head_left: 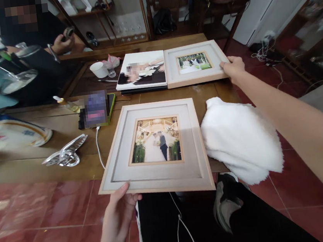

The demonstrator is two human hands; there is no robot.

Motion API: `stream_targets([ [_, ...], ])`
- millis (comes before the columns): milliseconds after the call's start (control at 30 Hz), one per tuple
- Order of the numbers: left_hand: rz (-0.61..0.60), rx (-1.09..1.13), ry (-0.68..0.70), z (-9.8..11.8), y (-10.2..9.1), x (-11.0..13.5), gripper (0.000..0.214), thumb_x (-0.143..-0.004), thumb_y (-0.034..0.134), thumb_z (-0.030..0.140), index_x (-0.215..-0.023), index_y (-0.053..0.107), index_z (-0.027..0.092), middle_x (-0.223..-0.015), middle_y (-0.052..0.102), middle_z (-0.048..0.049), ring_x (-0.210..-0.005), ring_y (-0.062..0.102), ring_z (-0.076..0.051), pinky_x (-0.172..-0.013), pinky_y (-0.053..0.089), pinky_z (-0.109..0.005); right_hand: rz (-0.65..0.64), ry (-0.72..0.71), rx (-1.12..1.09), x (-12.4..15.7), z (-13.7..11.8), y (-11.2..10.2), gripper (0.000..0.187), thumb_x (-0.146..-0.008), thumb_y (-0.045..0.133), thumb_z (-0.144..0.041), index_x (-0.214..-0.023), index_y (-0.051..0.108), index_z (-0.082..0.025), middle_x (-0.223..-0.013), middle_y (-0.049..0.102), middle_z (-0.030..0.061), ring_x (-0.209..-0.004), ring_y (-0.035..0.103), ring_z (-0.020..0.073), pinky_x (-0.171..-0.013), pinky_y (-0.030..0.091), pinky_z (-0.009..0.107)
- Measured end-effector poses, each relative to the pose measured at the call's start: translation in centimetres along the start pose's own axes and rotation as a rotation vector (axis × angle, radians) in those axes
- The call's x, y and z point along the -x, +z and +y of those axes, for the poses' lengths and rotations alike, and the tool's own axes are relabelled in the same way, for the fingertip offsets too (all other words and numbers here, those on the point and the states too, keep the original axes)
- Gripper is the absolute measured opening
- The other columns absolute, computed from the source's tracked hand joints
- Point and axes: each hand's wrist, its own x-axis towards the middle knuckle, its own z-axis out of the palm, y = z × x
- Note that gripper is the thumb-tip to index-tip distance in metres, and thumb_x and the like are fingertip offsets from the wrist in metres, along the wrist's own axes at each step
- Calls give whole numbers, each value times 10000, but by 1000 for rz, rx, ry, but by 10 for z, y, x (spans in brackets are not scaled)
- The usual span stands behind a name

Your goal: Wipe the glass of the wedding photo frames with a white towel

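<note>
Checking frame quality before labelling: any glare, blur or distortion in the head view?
Head view: wide-angle bowing toward the edges, so the right forearm looms large; soft glare on the floor tiles at left; white cloth nearly blown out; near frame, held by the left hand, is sharp; phone screen is pixelated.

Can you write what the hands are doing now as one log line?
left hand: holds near frame, bottom edge | right hand: holds far frame, right corner | white cloth: on table, beside near frame
</note>
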Motion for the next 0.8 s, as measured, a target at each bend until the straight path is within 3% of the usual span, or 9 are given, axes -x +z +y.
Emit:
stream_targets([
  [67, 8, 15, -7, -1, -1, -1, 272, -627, 809, 76, -872, 757, 183, -770, 772, 16, -567, 701, -135, -456, 588, -167, 36, -60, 54, 12, -9, -10, 577, -1016, 538, -250, -1472, 428, 86, -1445, 528, 232, -1369, 478, 246, -1021, 389, 344],
  [133, 15, 30, -15, -1, -3, -3, 243, -656, 811, 97, -875, 763, 192, -790, 782, 16, -576, 711, -136, -471, 597, -170, 34, -169, 82, 37, -19, -26, 663, -936, 673, -214, -1502, 419, 20, -1444, 553, 211, -1341, 498, 203, -1050, 366, 305],
  [200, 15, 42, -22, -1, -6, -7, 224, -671, 811, 105, -868, 765, 201, -791, 785, 22, -580, 717, -136, -477, 601, -171, -45, -325, 86, 79, -28, -49, 477, -928, 702, -234, -1372, 585, -106, -1320, 658, 123, -1199, 591, 169, -1028, 414, 286],
  [267, 6, 53, -26, -1, -10, -12, 216, -667, 815, 101, -848, 763, 207, -778, 781, 29, -583, 722, -145, -466, 603, -178, -203, -664, 134, 136, -33, -76, 274, -939, 660, -273, -1193, 647, -170, -1202, 696, 117, -1088, 644, 235, -947, 507, 368],
  [333, -13, 50, -21, -1, -13, -17, 220, -658, 820, 96, -837, 761, 209, -765, 775, 30, -575, 719, -152, -460, 607, -186, -390, -892, 232, 198, -32, -98, 177, -993, 550, -356, -1053, 653, -225, -1078, 708, 98, -973, 674, 264, -881, 553, 437],
  [467, -38, 24, -4, 2, -13, -19, 229, -654, 800, 80, -844, 758, 199, -732, 766, 6, -548, 704, -151, -470, 605, -177, -429, -1117, 593, 282, -4, -110, 203, -907, 624, -353, -1044, 703, -226, -1345, 643, 200, -1318, 576, 423, -983, 551, 592],
  [600, -44, 5, -44, 5, -6, -12, 236, -620, 782, 36, -806, 742, 176, -694, 759, -4, -521, 703, -155, -477, 609, -178, -344, -1062, 838, 278, 26, -91, 472, -745, 597, -87, -1204, 683, -155, -1461, 565, 280, -1329, 567, 453, -912, 573, 582],
  [700, -38, -7, -60, 6, -2, -9, 213, -612, 780, 16, -758, 725, 161, -666, 755, -3, -512, 704, -149, -473, 607, -168, -343, -924, 886, 248, 30, -81, 521, -844, 527, -135, -1358, 610, -145, -1351, 643, 249, -1229, 606, 434, -800, 578, 579],
  [800, -58, -83, -113, 7, 0, -9, 176, -622, 780, 21, -735, 722, 143, -649, 755, -34, -522, 717, -174, -482, 621, -195, -313, -837, 880, 226, 28, -75, 492, -925, 511, -233, -1395, 588, -112, -1210, 689, 228, -1148, 598, 429, -818, 552, 606],
])
